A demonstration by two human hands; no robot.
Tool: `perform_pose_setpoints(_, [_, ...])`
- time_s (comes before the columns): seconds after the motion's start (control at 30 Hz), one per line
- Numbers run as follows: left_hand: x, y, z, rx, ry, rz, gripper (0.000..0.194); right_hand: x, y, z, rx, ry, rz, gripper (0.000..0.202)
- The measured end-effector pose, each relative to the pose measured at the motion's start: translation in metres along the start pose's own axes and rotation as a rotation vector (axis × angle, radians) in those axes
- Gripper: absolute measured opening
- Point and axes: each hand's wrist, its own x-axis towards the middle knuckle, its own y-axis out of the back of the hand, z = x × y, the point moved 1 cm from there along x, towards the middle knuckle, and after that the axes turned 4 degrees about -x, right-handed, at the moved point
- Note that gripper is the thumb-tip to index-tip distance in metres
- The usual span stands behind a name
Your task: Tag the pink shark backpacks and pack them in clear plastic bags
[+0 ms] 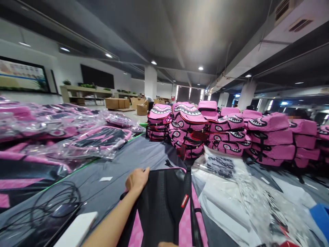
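Observation:
A pink and black backpack (164, 202) lies in front of me with its black padded back facing up. A small red label sits on its right strap. My left hand (137, 179) is closed on the upper left edge of the backpack, with its fingertips at the rim. Only a small part of my right hand (167, 244) shows at the bottom edge of the view, over the lower part of the backpack; its fingers cannot be made out.
Stacked pink shark-face backpacks (189, 128) stand at the back and right. Plastic-wrapped backpacks (95, 139) lie to the left. Clear plastic bags (228, 206) cover the right side. Black cables (55, 202) and a white box (77, 228) are at lower left. A person (149, 101) is far off.

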Motion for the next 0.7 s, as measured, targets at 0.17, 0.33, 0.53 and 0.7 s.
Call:
perform_pose_setpoints(0.17, [-0.001, -0.037, -0.004, -0.003, -0.092, -0.063, 0.05, -0.008, 0.056, 0.056, -0.022, -0.248, 0.056, 0.021])
perform_pose_setpoints(0.33, [0.047, 0.0, -0.042, -0.154, -0.378, -0.206, 0.055, 0.024, 0.107, 0.142, -0.062, -0.9, 0.077, 0.047])
perform_pose_setpoints(0.53, [-0.022, -0.004, -0.103, -0.224, -0.514, -0.029, 0.053, 0.059, 0.097, 0.166, -0.023, -0.944, 0.096, 0.033])
perform_pose_setpoints(0.7, [-0.078, -0.04, -0.106, -0.456, -0.515, 0.007, 0.052, 0.063, 0.112, 0.154, -0.04, -0.845, 0.194, 0.025])
